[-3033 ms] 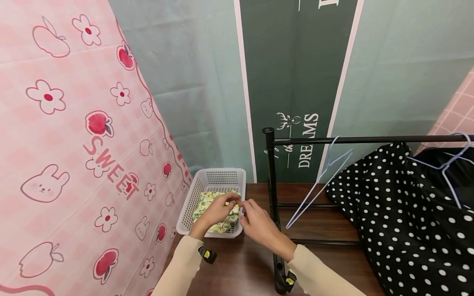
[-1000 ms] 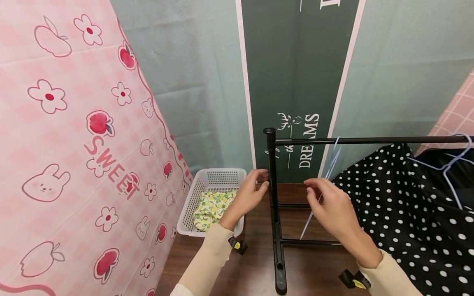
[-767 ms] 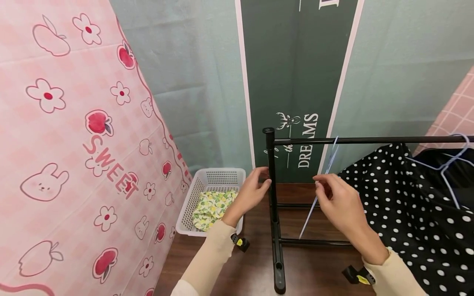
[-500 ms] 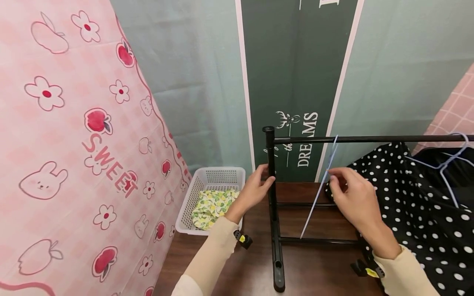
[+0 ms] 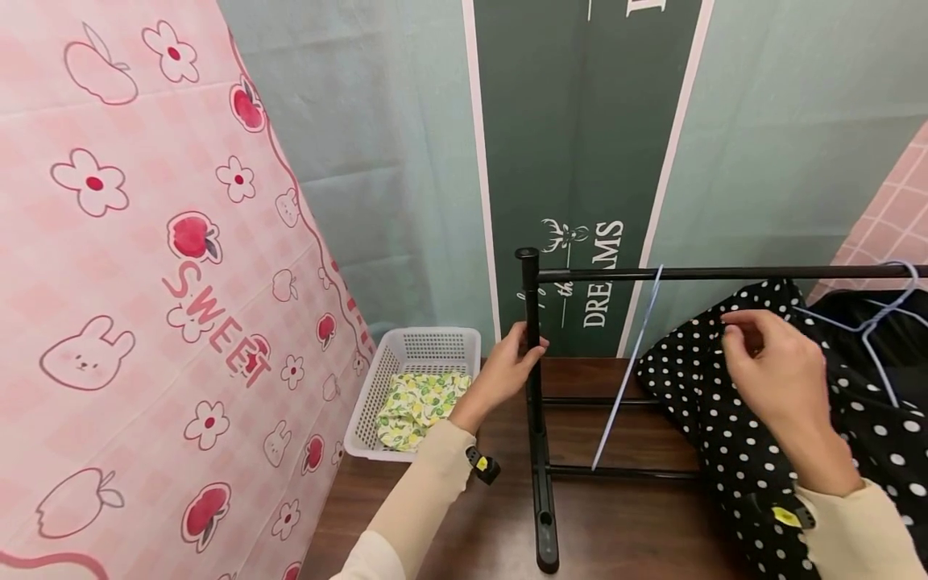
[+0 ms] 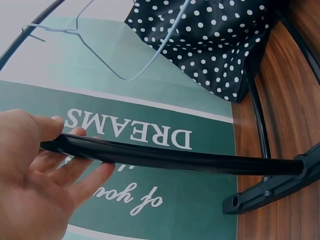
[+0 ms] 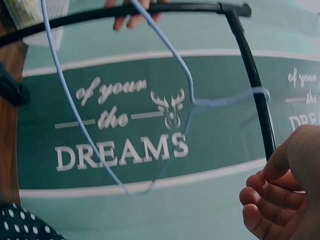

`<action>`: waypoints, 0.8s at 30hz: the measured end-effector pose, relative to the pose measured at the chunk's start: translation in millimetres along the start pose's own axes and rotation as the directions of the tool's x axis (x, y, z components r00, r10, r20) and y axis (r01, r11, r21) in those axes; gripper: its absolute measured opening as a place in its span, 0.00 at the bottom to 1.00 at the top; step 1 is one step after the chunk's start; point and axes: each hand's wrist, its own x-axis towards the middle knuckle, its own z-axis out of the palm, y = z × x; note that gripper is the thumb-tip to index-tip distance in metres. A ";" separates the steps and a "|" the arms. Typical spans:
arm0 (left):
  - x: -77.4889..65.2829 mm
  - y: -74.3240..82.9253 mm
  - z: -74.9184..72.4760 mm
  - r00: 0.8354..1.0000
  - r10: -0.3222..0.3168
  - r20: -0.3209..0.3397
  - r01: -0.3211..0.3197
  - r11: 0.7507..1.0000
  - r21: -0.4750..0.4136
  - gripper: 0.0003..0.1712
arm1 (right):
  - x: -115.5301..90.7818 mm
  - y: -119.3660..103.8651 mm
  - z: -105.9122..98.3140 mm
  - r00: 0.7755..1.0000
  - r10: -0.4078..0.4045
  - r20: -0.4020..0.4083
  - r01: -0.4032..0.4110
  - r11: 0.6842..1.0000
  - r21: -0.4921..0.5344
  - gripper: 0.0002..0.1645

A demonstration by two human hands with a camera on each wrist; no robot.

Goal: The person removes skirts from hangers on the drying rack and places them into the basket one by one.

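A person's left hand (image 5: 500,374) grasps the black post (image 5: 532,302) of a clothes rack just right of center in the head view, its thumb across the front and its fingers reaching behind. From the left wrist, we see the thumb above the post and the fingers below. The right hand (image 5: 779,379), at the right of the head frame, is raised before a black polka-dot garment (image 5: 677,379), its fingers loosely curled and its grip released. The right-wrist view shows it at lower right, thumb tip close to the forefinger.

Between the two hands, we find a pale blue hanger (image 5: 627,369) hooked over the top rail (image 5: 725,274). It appears nearly edge-on in the head view, slanting down and left across a lower bar (image 5: 638,474); whether they touch we cannot tell. In the right-wrist view, it spreads into a wide loop at center. A second blue hanger (image 5: 866,326) hangs at the far right of the head frame.

At lower center, left of the rack, we see a white basket (image 5: 435,346) holding folded lemon-print cloth (image 5: 416,411). A pink printed backdrop (image 5: 145,322) fills the left; a dark green panel (image 5: 573,137) reading "DREAMS" stands behind.
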 end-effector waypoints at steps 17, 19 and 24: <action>3.2 -1.1 1.7 1.000 0.016 -0.013 -0.015 1.000 0.027 0.19 | 21.7 49.3 -44.4 0.974 0.201 0.102 -0.170 0.953 -0.250 0.19; 3.1 -1.3 1.8 1.000 0.014 -0.011 -0.013 0.999 0.032 0.20 | 23.8 55.6 -47.0 0.972 0.220 0.078 -0.197 0.952 -0.233 0.19; 3.4 -1.7 2.7 1.000 0.008 -0.007 -0.008 0.999 0.036 0.19 | 30.7 71.2 -51.4 0.956 0.292 -0.010 -0.292 0.951 -0.099 0.13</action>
